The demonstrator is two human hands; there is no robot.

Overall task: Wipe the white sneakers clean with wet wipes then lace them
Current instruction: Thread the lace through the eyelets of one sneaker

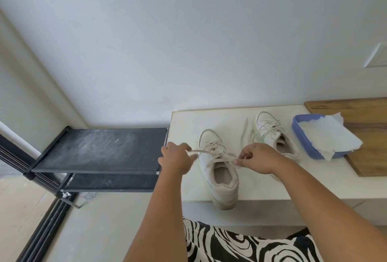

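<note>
Fingers of the left hand (177, 160) and right hand (258, 158) are pinching cream lace ends (209, 152) over the near white leather sneaker (219, 169) at frame centre.

My left hand (177, 158) is motion-blurred at the fingers, so I can't tell exactly how they pinch the lace (199, 151). My right hand (256, 158) covers the lace end it pinches and part of the far sneaker (272, 134). The near sneaker (217, 167) has its heel past the white counter (184, 127) edge, sole underside hidden. Wipes (328, 136) cover the inside of the blue tray (301, 134). The wooden board (368, 115) and wall switch (377, 56) are cut by the right edge. The lower tier of the black rack (100, 148) is mostly hidden.
</note>
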